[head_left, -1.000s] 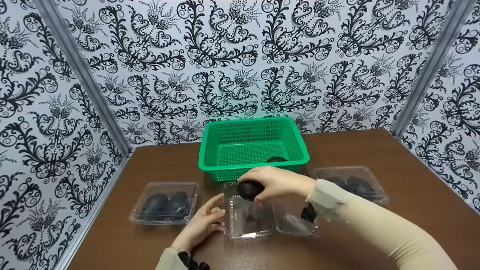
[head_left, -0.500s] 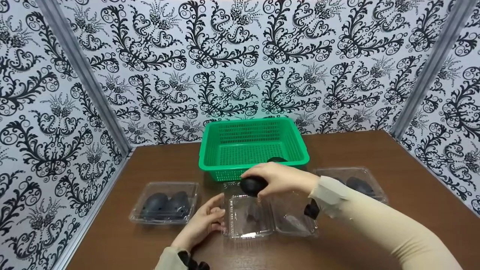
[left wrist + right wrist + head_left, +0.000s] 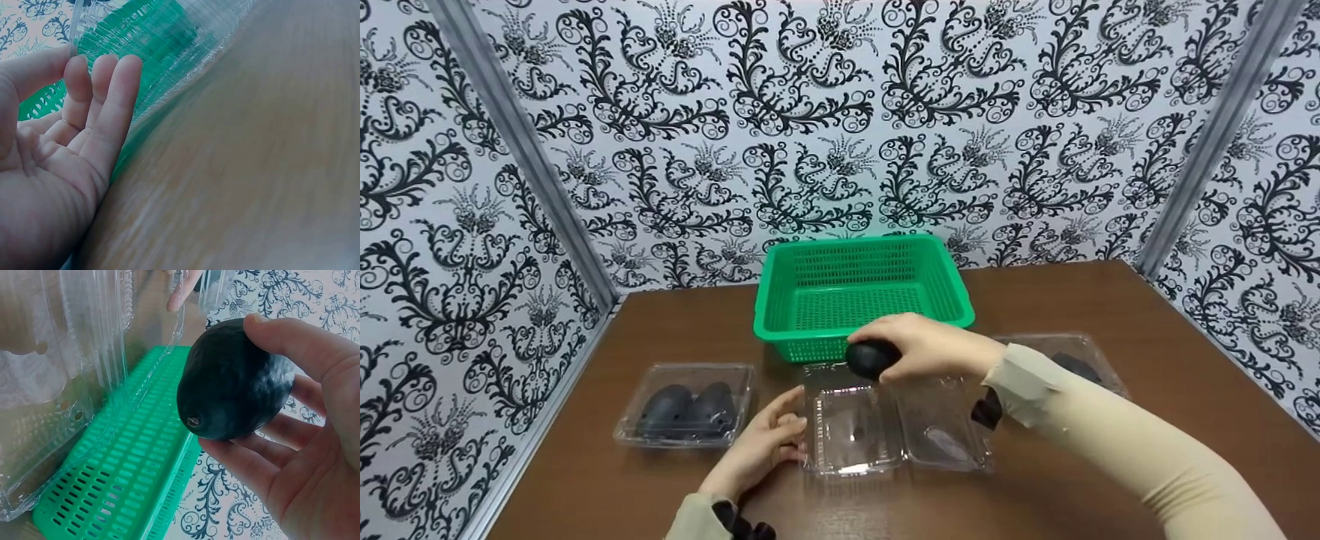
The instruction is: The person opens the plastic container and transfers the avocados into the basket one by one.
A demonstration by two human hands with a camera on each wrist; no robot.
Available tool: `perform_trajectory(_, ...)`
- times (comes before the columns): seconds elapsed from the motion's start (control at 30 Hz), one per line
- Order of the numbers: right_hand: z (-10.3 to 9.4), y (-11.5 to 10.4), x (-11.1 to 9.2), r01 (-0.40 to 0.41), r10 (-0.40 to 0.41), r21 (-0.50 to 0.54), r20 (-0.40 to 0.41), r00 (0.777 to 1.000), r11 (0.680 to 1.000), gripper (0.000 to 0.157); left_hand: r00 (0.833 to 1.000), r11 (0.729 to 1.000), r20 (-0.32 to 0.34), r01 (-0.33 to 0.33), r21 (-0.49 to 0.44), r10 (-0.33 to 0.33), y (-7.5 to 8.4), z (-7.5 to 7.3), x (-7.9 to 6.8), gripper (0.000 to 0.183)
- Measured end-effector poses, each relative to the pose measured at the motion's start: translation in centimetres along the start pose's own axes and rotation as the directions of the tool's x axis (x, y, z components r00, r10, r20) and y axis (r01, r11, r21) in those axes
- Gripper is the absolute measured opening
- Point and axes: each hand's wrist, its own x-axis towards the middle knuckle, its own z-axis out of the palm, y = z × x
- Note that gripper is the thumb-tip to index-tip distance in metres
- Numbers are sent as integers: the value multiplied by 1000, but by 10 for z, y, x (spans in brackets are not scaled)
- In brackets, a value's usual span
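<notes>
My right hand (image 3: 930, 345) grips a dark, nearly black avocado (image 3: 870, 358) above the back of an open clear plastic clamshell container (image 3: 855, 424). In the right wrist view the avocado (image 3: 230, 388) lies between the thumb and the fingers, its stem end showing. The container stands on the table with its lid (image 3: 945, 427) folded out to the right. My left hand (image 3: 769, 442) holds the container's left edge. In the left wrist view, thumb and forefinger pinch the thin clear rim (image 3: 76, 28), while the other fingers (image 3: 121, 95) stay loosely bent.
A green slotted basket (image 3: 780, 334) stands behind the container. On the left is a closed clear container (image 3: 701, 369) with two avocados (image 3: 667, 405). Another clear container (image 3: 1050, 341) with avocado inside sits on the right, partly behind the forearm. Patterned walls (image 3: 840, 150) enclose the table.
My right hand has lifted the avocado slightly and shifted it back and right, toward the basket. The avocado seen earlier in the basket is now hidden behind this hand. My left hand keeps its place.
</notes>
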Motion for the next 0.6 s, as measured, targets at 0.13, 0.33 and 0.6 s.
perform_trajectory(0.13,-2,3,-1,-17,17,15,-6,1000,1000,65,1000,1000,-3,0,8,0,0,0,1,66)
perform_trajectory(0.33,-10,8,-2,-1,2,18,-25,1000,1000,65,1000,1000,-3,-5,14,5,0,-1,1,67)
perform_trajectory(0.6,-21,16,-3,22,-22,7,-47,999,1000,65,1000,1000,6,-7,0,7,0,-1,0,68)
